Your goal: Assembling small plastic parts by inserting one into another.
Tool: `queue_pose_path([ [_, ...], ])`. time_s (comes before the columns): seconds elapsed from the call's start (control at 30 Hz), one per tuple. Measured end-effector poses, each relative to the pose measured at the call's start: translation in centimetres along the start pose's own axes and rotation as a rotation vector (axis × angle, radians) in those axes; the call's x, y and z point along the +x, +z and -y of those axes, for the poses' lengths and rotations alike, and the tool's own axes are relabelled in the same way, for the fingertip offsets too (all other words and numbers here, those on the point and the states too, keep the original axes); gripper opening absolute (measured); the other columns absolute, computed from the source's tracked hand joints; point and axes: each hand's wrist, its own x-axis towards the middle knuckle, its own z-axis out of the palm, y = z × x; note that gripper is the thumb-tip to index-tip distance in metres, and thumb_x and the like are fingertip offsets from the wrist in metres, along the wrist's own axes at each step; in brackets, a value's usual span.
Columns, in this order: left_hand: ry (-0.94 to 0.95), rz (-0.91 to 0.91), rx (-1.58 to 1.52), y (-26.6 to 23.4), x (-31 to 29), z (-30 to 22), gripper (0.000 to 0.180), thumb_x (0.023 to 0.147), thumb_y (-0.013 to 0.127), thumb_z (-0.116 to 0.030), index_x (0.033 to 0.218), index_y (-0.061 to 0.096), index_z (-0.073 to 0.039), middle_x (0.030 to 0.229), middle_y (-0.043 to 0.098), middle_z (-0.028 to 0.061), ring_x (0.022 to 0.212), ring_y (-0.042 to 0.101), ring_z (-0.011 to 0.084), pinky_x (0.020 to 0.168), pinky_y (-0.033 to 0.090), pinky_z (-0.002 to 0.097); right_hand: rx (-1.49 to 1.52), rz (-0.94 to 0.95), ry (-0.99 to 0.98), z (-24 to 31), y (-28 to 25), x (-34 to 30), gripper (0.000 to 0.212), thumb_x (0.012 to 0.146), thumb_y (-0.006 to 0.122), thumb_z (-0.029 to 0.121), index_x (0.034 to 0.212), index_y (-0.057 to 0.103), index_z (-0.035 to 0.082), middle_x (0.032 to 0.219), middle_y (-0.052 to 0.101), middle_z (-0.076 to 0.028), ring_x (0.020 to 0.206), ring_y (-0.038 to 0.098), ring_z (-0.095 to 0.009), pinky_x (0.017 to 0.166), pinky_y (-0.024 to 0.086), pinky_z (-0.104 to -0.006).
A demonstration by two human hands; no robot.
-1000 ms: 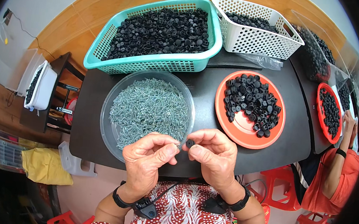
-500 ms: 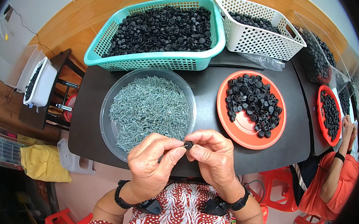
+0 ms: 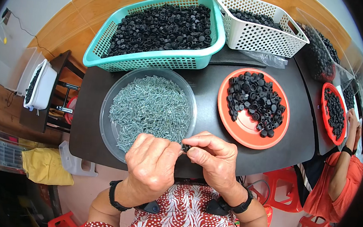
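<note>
Black plastic cap (image 3: 185,147) pinched between left hand (image 3: 151,164) and right hand (image 3: 213,158) fingertips above screw bowl (image 3: 108,127); loosened pinch likely drops it among screws.

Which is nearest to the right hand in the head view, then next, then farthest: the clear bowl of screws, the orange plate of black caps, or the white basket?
1. Clear bowl of screws, just left of the right hand, its rim at the fingertips.
2. Orange plate of black caps, up and to the right.
3. White basket, at the table's far side.
</note>
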Motion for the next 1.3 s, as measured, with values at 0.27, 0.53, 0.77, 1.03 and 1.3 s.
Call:
queue_pose_path([
  [0.27, 0.134, -0.016, 0.043, 1.0, 0.2, 0.7, 0.014, 0.058, 0.061, 0.002, 0.072, 0.058, 0.001, 0.061, 0.044, 0.007, 0.053, 0.047, 0.0222, 0.051, 0.037, 0.0337, 0.012, -0.03, 0.017, -0.4, 0.3, -0.2, 0.018, 0.083, 0.063, -0.006, 0.1, 0.067, -0.005, 0.089, 0.061, -0.005, 0.077, 0.054, -0.008, 0.067, 0.044, -0.0197],
  [0.53, -0.003, 0.088, -0.09, 0.6, 0.4, 0.9, 0.016, 0.062, 0.07, 0.004, 0.074, 0.061, 0.0, 0.069, 0.058, 0.0086, 0.06, 0.055, 0.0256, 0.055, 0.042, 0.035, -0.121, -0.045, 0.004, 0.2, 0.1, -0.3, 0.019, 0.083, 0.062, -0.006, 0.101, 0.067, -0.003, 0.087, 0.061, -0.004, 0.069, 0.052, -0.005, 0.06, 0.043, -0.0185],
  [0.77, -0.089, 0.122, -0.233, 0.7, 0.5, 1.0, 0.016, 0.066, 0.071, 0.003, 0.081, 0.064, 0.001, 0.074, 0.061, 0.01, 0.064, 0.058, 0.0241, 0.058, 0.045, 0.0324, -0.056, -0.09, 0.045, 0.0, -0.2, -0.4, 0.017, 0.085, 0.063, -0.002, 0.102, 0.067, -0.002, 0.082, 0.062, -0.001, 0.066, 0.053, -0.003, 0.057, 0.043, -0.0171],
  [1.03, -0.305, 0.092, -0.448, 0.9, -0.1, 0.5, 0.018, 0.07, 0.068, 0.006, 0.087, 0.064, 0.002, 0.077, 0.062, 0.0115, 0.066, 0.059, 0.0257, 0.059, 0.046, 0.0337, 0.052, -0.084, 0.093, -0.3, -0.4, -0.6, 0.017, 0.087, 0.064, 0.003, 0.103, 0.067, 0.0, 0.085, 0.066, -0.002, 0.073, 0.058, -0.004, 0.059, 0.045, -0.0172],
  [1.3, -0.044, -0.059, -0.236, 1.6, -0.3, 1.2, 0.018, 0.063, 0.072, 0.006, 0.078, 0.063, 0.001, 0.068, 0.06, 0.0092, 0.061, 0.058, 0.0256, 0.056, 0.045, 0.0332, 0.107, -0.074, 0.155, 0.0, 0.1, -0.4, 0.017, 0.087, 0.063, 0.004, 0.103, 0.066, -0.001, 0.086, 0.066, -0.003, 0.073, 0.058, -0.004, 0.059, 0.045, -0.0175],
])
